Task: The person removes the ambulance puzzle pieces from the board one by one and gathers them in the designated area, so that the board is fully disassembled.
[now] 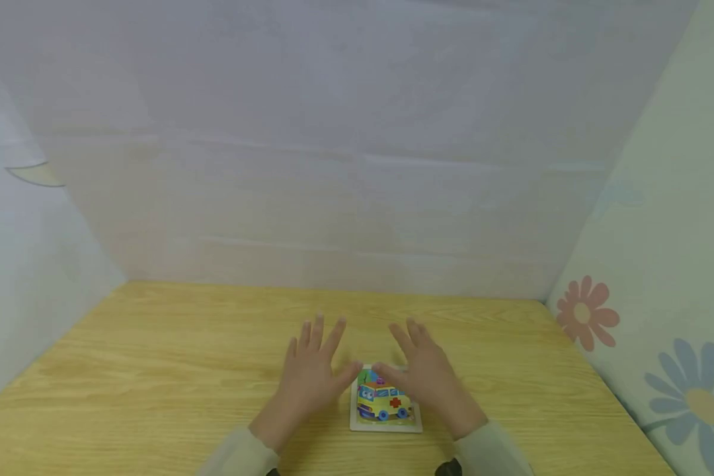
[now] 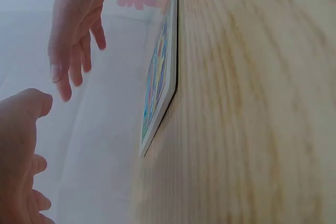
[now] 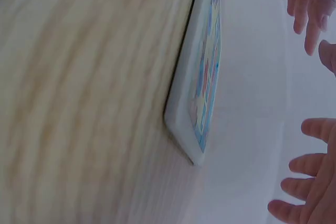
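Note:
A small square picture puzzle [image 1: 385, 403] in a pale frame lies flat on the wooden table, showing a yellow ambulance with a red cross. Above its left side hovers my left hand [image 1: 311, 375], fingers spread and straight. My right hand [image 1: 426, 373] hovers on the other side, its fingers likewise spread, covering the puzzle's upper right corner in the head view. Both wrist views show the hands raised off the tabletop, with the framed puzzle [image 2: 160, 72] lying apart from them. Neither hand holds anything.
The wooden tabletop [image 1: 172, 370] extends around the puzzle. A pale sheet-like wall [image 1: 345, 165] stands behind it. On the right, a panel carries a red flower [image 1: 583, 313] and a blue flower [image 1: 699, 396]. A left panel shows a yellow crescent shape [image 1: 38, 174].

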Available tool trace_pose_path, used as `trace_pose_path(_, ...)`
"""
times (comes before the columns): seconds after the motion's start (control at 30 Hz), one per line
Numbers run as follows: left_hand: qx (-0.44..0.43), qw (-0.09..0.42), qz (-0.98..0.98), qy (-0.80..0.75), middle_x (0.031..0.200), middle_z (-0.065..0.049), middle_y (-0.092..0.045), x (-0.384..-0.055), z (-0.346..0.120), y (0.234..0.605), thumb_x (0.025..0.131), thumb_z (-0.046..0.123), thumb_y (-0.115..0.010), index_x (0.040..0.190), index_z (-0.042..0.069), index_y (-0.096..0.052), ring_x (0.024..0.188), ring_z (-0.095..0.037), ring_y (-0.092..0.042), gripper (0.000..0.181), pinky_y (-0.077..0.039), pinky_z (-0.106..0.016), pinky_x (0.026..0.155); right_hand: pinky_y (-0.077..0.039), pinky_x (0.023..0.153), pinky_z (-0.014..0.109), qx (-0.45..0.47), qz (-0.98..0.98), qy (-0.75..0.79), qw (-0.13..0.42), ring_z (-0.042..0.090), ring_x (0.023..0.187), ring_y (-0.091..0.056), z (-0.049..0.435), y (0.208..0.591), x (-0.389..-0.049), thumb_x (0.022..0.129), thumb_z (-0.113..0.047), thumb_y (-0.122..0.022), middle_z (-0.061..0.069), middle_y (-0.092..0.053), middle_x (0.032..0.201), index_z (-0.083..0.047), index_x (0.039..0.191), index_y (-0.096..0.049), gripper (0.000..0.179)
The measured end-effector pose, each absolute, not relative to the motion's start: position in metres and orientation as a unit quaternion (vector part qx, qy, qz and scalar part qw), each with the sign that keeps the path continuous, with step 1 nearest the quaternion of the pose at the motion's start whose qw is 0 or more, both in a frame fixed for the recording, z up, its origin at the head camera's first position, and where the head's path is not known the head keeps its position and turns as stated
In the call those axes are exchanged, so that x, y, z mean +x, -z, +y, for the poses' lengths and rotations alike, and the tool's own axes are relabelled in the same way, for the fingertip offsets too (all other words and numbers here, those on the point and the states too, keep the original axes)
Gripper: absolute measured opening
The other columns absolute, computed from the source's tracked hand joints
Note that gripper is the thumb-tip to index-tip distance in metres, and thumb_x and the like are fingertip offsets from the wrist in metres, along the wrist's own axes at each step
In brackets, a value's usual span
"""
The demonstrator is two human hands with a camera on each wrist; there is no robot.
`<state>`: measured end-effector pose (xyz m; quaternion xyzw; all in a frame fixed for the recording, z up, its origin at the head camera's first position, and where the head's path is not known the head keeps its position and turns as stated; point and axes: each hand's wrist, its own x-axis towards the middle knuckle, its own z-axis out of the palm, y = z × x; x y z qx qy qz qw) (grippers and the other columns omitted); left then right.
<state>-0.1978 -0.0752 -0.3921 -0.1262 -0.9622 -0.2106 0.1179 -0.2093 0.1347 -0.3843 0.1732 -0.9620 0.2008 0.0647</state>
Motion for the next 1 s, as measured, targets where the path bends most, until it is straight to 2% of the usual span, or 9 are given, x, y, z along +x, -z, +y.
trace_pose_path(0.17,-0.162,0.086,-0.956,0.23,0.149,-0.025,-0.022,-0.194,-0.076,0.394,0.085,0.054,-0.054,0.147,0.017,-0.027,0.135,-0.047,-0.02,0.077,-0.024,-0.064,0.105,-0.037,0.095,0.065,0.214,-0.953,-0.213,0.039,0.042,0.133,-0.03,0.13,0.387,-0.21,0.083,-0.062,-0.052,0.019,-0.031,0.147,-0.016,0.145,-0.032,0.079)
trace_pose_path(0.43,-0.218,-0.008,-0.928,0.302,0.145,-0.025,-0.031,-0.19,-0.081,0.397,0.075,0.047,-0.071,0.142,0.003,-0.034,0.132,-0.047,-0.029,0.088,-0.023,-0.062,0.107,-0.043,0.098,0.051,0.277,-0.938,-0.209,-0.016,0.033,0.123,-0.048,0.124,0.388,-0.214,0.087,-0.036,-0.062,0.013,-0.05,0.135,-0.008,0.138,-0.041,0.062)
trace_pose_path(0.57,-0.229,-0.043,-0.922,0.309,0.146,-0.026,-0.029,-0.189,-0.083,0.399,0.071,0.051,-0.073,0.14,-0.001,-0.034,0.132,-0.046,-0.029,0.096,-0.022,-0.06,0.108,-0.043,0.099,0.047,0.28,-0.94,-0.191,-0.043,0.029,0.12,-0.05,0.12,0.391,-0.218,0.086,-0.034,-0.064,0.009,-0.054,0.131,-0.009,0.134,-0.047,0.057)
trace_pose_path(0.77,-0.239,-0.077,-0.918,0.308,0.148,-0.022,-0.027,-0.188,-0.085,0.403,0.066,0.052,-0.076,0.14,0.0,-0.034,0.135,-0.042,-0.025,0.1,-0.022,-0.059,0.109,-0.043,0.1,0.045,0.281,-0.941,-0.178,-0.058,0.028,0.119,-0.051,0.114,0.392,-0.223,0.085,-0.033,-0.066,0.008,-0.056,0.128,-0.009,0.128,-0.053,0.051)
trace_pose_path(0.87,-0.246,-0.084,-0.916,0.305,0.148,-0.022,-0.028,-0.189,-0.085,0.405,0.066,0.051,-0.076,0.14,-0.001,-0.035,0.135,-0.042,-0.025,0.1,-0.023,-0.059,0.108,-0.043,0.1,0.043,0.286,-0.94,-0.173,-0.064,0.026,0.118,-0.052,0.112,0.393,-0.225,0.085,-0.03,-0.067,0.007,-0.058,0.125,-0.009,0.126,-0.055,0.047)
trace_pose_path(1.0,-0.251,-0.084,-0.916,0.3,0.148,-0.022,-0.028,-0.19,-0.086,0.409,0.067,0.052,-0.075,0.139,-0.001,-0.036,0.135,-0.043,-0.026,0.098,-0.025,-0.06,0.107,-0.047,0.095,0.037,0.3,-0.939,-0.157,-0.067,0.018,0.107,-0.057,0.111,0.395,-0.228,0.086,-0.029,-0.066,0.002,-0.06,0.117,-0.009,0.123,-0.058,0.043)
